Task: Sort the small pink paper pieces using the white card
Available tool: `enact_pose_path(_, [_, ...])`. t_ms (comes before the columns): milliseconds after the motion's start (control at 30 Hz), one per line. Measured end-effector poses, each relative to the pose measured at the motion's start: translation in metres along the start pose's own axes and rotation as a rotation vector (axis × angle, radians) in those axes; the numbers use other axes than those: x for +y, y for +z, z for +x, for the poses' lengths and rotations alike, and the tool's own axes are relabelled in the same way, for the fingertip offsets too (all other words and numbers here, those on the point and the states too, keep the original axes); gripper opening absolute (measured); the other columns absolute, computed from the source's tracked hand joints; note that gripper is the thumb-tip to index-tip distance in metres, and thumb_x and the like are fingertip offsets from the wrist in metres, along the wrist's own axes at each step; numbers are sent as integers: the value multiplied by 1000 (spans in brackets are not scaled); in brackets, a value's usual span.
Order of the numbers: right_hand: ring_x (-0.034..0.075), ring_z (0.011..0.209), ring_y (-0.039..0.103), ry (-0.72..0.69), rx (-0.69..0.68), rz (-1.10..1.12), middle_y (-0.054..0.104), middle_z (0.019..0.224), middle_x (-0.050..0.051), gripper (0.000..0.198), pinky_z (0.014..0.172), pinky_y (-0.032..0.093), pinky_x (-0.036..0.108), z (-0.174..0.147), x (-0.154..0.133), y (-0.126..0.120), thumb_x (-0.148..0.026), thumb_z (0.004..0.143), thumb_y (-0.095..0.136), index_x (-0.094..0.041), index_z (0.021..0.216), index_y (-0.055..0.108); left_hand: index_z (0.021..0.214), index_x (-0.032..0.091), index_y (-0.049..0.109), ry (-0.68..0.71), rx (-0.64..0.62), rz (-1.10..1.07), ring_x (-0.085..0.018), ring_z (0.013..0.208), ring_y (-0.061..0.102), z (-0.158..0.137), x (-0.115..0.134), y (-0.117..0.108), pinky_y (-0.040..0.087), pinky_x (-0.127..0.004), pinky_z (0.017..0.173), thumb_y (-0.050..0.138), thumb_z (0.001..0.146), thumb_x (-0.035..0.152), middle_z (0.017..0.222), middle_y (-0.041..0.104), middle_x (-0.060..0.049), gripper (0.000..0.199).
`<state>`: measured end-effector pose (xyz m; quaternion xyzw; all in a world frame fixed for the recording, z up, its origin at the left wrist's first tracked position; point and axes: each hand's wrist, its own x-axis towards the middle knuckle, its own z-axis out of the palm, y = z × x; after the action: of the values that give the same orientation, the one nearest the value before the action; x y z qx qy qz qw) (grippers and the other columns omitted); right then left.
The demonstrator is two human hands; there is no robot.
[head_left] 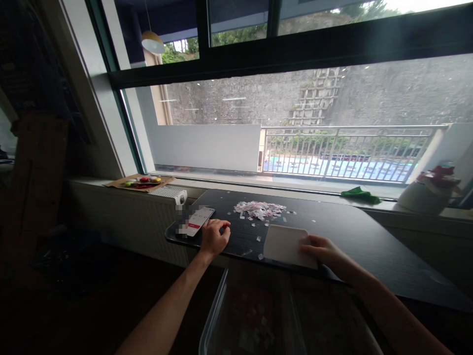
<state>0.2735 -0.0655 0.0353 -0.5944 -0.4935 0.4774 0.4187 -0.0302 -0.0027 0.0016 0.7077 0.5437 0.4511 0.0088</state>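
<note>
My right hand (320, 250) grips the right edge of a flat, pale rectangular sheet with rounded corners (283, 244). The sheet is tilted over the front edge of the black table (343, 231). Beyond it lies a pile of small white and pinkish paper scraps (260, 209), with a few loose pieces around. My left hand (215, 236) rests at the table's front edge with its fingers curled, and nothing shows in them. Just left of it is a phone (199, 222) with a lit screen. Below the table edge stands a clear plastic bin (218, 305) with scraps inside.
On the sill at left, colourful items (142, 182) lie on brown paper beside a white radiator (170, 195). A green cloth (360, 195) and a pale bag-like object (424, 195) sit on the right of the sill. A cardboard box (39, 192) stands far left.
</note>
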Motion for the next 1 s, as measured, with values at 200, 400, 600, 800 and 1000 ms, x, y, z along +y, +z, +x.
enact_pose_path(200, [21, 71, 66, 22, -100, 33, 72, 79, 5, 26, 66, 52, 32, -12, -7, -2, -26, 55, 74, -16, 79, 69, 80, 23, 65, 116, -67, 123, -23, 95, 56, -6, 6, 0, 28, -47, 101, 54, 73, 19, 86, 68, -4, 14])
enact_pose_path(400, [19, 67, 65, -37, 17, 18, 71, 73, 3, 21, 63, 52, 31, -1, -1, 1, -25, 55, 72, -17, 74, 67, 80, 23, 66, 153, -112, 162, -24, 96, 55, -8, 7, 2, 24, -51, 103, 53, 73, 20, 84, 67, -4, 15])
enact_pose_path(600, [18, 63, 64, -47, -18, 56, 71, 70, 1, 22, 60, 51, 29, 8, 6, 10, -22, 53, 72, -16, 73, 67, 77, 22, 65, 158, -123, 193, -23, 94, 55, -6, 8, 1, 25, -50, 102, 52, 73, 20, 84, 66, -5, 14])
enact_pose_path(800, [20, 75, 66, -82, -91, 121, 72, 83, 4, 27, 69, 52, 31, 3, 6, 12, -27, 61, 68, -17, 86, 66, 76, 21, 65, 154, -131, 213, -23, 92, 56, -6, 9, 2, 27, -50, 101, 51, 73, 19, 84, 65, -5, 15])
enact_pose_path(1000, [23, 78, 65, -272, 411, -145, 70, 83, 6, 30, 69, 50, 32, 30, 18, 21, -37, 67, 55, -18, 91, 60, 76, 20, 65, 142, -141, 244, -23, 92, 55, -5, 11, 3, 26, -50, 101, 50, 73, 18, 84, 64, -5, 16])
